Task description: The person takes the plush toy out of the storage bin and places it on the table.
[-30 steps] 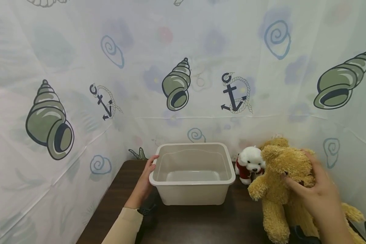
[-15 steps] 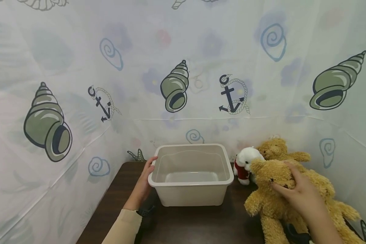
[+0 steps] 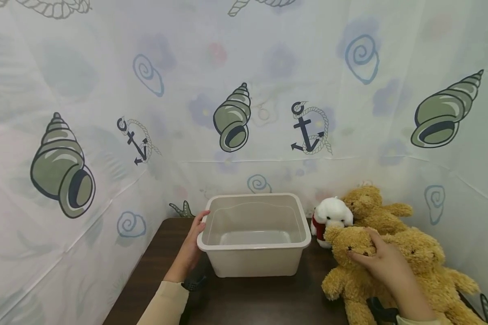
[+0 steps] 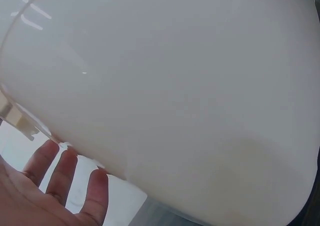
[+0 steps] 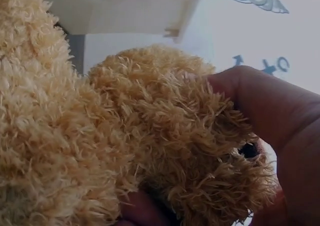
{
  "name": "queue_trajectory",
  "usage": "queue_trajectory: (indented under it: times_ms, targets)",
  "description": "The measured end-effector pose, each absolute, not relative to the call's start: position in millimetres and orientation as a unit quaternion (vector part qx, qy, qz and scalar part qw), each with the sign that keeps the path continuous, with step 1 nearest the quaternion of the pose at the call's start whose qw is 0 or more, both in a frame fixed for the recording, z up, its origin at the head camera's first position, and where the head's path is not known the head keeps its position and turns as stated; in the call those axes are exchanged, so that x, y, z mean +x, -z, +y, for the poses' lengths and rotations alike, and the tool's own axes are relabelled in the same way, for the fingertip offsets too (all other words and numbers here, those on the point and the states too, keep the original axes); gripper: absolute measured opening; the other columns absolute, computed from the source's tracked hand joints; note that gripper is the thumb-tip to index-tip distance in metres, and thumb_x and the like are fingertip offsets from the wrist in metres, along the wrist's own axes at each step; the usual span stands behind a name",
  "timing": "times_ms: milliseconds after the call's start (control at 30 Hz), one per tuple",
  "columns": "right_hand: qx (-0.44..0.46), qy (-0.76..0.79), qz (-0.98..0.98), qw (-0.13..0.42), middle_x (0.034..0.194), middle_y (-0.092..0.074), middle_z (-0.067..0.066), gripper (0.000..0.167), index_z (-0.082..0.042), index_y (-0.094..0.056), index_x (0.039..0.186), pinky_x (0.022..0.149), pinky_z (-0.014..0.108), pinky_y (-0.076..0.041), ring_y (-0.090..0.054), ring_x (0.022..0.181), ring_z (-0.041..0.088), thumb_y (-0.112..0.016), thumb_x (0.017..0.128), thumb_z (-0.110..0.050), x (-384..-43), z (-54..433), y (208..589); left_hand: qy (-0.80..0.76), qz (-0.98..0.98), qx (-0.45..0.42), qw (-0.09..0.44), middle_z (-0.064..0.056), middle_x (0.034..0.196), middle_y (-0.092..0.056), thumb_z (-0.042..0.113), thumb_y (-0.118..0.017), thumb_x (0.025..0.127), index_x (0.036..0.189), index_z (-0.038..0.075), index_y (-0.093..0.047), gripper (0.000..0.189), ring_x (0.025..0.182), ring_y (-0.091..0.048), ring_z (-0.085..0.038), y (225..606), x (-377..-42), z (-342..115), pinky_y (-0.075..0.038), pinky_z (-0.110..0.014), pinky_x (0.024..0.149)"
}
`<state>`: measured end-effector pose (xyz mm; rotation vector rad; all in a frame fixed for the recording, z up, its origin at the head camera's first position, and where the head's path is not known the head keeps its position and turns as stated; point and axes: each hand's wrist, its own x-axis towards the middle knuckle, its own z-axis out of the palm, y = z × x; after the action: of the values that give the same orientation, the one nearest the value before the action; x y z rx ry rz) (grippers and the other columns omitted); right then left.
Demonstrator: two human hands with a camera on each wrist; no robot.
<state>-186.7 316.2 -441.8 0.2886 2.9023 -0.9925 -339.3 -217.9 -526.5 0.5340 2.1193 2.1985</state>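
Observation:
My right hand (image 3: pixel 386 266) grips a tan, shaggy teddy bear (image 3: pixel 351 280) by the head, thumb and fingers spread across its face. In the right wrist view, the thumb (image 5: pixel 250 93) presses into the fur of the bear's head (image 5: pixel 165 101), and a fingertip shows beneath. A beige plastic tub (image 3: pixel 252 262) stands upright on the table with nothing inside. At its left side, my left hand (image 3: pixel 191 243) touches the rim. The left wrist view shows fairly straight fingers (image 4: pixel 62 173) with their tips against the tub's pale wall (image 4: pixel 165 96).
A second tan teddy bear (image 3: pixel 423 257) lies right of the held one. Behind it sits another tan bear (image 3: pixel 363 203). A white plush dog (image 3: pixel 331 214) in red stands beside the tub. A printed cloth (image 3: pixel 268 135) closes off the back of the dark table (image 3: pixel 244 302).
My right hand has moved left and down with the bear, uncovering the two other bears behind and beside it. The left hand stays at the tub's rim.

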Motion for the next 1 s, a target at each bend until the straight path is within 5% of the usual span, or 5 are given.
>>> queue_trajectory:
  times_ms: [133,500,600,733,1000]
  targets:
    - [0.098,0.334,0.936,0.041,0.062,-0.057,0.004,0.125,-0.005,-0.004,0.175,0.054,0.04,-0.043,-0.046,0.05,0.016,-0.069,0.094,-0.075,-190.0,314.4,447.1,-0.711,0.681,0.175,0.022,-0.017,0.171,-0.029,0.041,-0.032,0.118,0.167,0.026,-0.028,0.051,0.149,-0.034,-0.049,525.5,-337.6,-217.6,-0.038,-0.062,0.117]
    - [0.088,0.325,0.939,0.072,0.064,-0.06,0.008,0.128,-0.001,0.0,0.174,0.053,0.04,-0.044,-0.045,0.048,0.015,-0.069,0.094,-0.075,-193.4,315.8,445.6,-0.705,0.689,0.167,0.018,-0.012,0.173,-0.03,0.043,-0.033,0.118,0.167,0.029,-0.029,0.051,0.152,-0.033,-0.046,525.3,-337.3,-220.0,-0.037,-0.063,0.119]
    - [0.084,0.315,0.943,0.073,0.101,-0.071,0.037,0.129,-0.001,0.001,0.173,0.061,0.046,-0.05,-0.062,0.061,0.028,-0.065,0.094,-0.079,-196.4,314.5,446.4,-0.706,0.689,0.166,0.016,-0.012,0.173,-0.029,0.044,-0.034,0.118,0.167,0.029,-0.03,0.051,0.152,-0.032,-0.047,524.5,-337.3,-221.3,-0.036,-0.063,0.119]
    - [0.081,0.285,0.952,0.074,0.156,-0.02,0.06,0.129,-0.004,0.004,0.174,0.084,0.071,-0.053,-0.058,0.119,0.071,-0.056,0.094,-0.086,-199.9,314.1,447.5,-0.707,0.687,0.167,0.017,-0.013,0.173,-0.029,0.043,-0.034,0.118,0.167,0.028,-0.029,0.052,0.152,-0.032,-0.049,522.7,-337.5,-223.9,-0.036,-0.064,0.119]
    - [0.098,0.31,0.944,0.063,0.164,-0.016,0.052,0.127,0.005,0.0,0.171,0.1,0.081,-0.044,-0.031,0.142,0.075,-0.05,0.097,-0.085,-175.2,321.8,411.0,-0.617,0.77,0.159,0.002,-0.025,0.149,-0.05,0.039,-0.045,0.118,0.168,0.024,-0.038,0.053,0.131,-0.057,-0.044,503.3,-340.1,-238.8,-0.055,-0.05,0.102]
